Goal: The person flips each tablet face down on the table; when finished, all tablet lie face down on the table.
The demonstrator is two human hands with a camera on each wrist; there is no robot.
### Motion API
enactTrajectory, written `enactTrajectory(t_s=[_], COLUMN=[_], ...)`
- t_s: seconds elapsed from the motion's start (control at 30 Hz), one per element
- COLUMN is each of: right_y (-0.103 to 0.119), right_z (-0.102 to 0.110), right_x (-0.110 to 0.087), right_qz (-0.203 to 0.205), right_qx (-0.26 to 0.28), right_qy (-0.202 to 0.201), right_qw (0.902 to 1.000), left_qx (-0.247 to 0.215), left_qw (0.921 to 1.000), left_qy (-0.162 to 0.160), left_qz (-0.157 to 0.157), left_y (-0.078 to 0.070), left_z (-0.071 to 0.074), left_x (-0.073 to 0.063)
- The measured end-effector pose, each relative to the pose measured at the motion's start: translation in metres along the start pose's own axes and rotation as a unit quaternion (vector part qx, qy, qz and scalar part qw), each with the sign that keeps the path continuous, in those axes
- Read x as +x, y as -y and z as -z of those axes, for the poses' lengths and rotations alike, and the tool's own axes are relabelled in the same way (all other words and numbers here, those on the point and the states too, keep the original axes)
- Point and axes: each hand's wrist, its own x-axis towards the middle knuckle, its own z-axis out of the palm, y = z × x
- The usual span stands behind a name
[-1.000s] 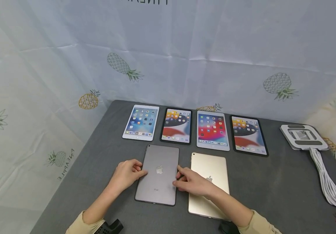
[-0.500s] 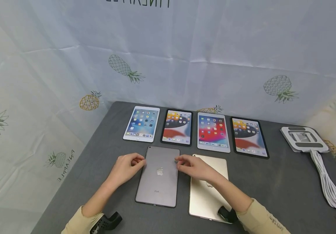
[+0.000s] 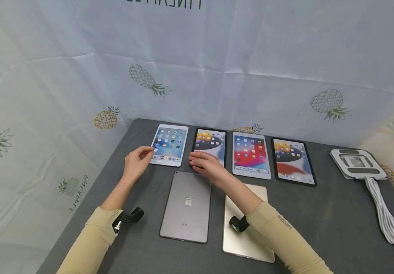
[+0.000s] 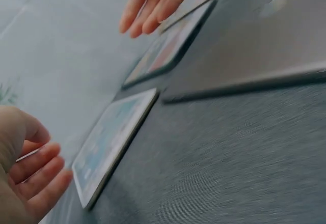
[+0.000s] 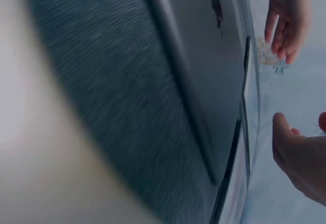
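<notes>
1. Landmark: the grey tablet [image 3: 185, 209], back up, long axis running away from the person. To its right lies the gold tablet [image 3: 236, 241], partly covered by the right sleeve [image 3: 279, 228].

2. Right hand [image 3: 210, 167]: above the far right corner of the grey tablet, partly covering the black-framed tablet [image 3: 214, 141] beyond. Fingers extended; nothing held.

3. Left hand [image 3: 136, 163]: beyond and left of the grey tablet. Fingers loosely bent, thumb apart from them in the left wrist view; nothing held. The right wrist view shows it raised off the tablets.

4. White tablet [image 3: 170, 142], blue screen up: just beyond the grey tablet's far left corner. Its long axis runs away from the person, far end leaning slightly right. It lies to the right of the left hand, which is judged the nearer one.

5. Edges and room: beyond the grey tablet, a narrow gap parts the white tablet from the black-framed one. Bare table [image 3: 149, 194] lies left of the grey tablet. Farthest off, the table's far edge runs just behind the white tablet, the hanging cloth [image 3: 190, 87] beyond.
</notes>
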Motion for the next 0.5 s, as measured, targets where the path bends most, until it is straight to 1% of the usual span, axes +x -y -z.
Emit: enactTrajectory(t_s=[0.1,0.2,0.3,0.43,0.5], right_y=[0.001,0.0,-0.002,-0.008,-0.012], right_z=[-0.01,-0.018,-0.024,-0.03,-0.032], right_x=[0.014,0.027,0.038,0.049,0.052], right_qz=[-0.011,-0.022,-0.033,-0.041,-0.044], right_qx=[0.048,0.086,0.116,0.136,0.14], right_qy=[-0.006,-0.019,-0.041,-0.061,-0.069], right_qw=[0.9988,0.9958,0.9918,0.988,0.9867], left_qx=[0.001,0.006,0.004,-0.011,-0.017], left_qw=[0.9995,0.9976,0.9944,0.9916,0.9908], left_qy=[-0.007,0.012,0.035,0.047,0.05], left_qz=[0.03,0.067,0.1,0.12,0.124], left_y=[0.007,0.011,0.014,0.016,0.015], left_z=[0.002,0.003,0.003,-0.001,-0.004], left_x=[0.013,0.024,0.03,0.033,0.034])
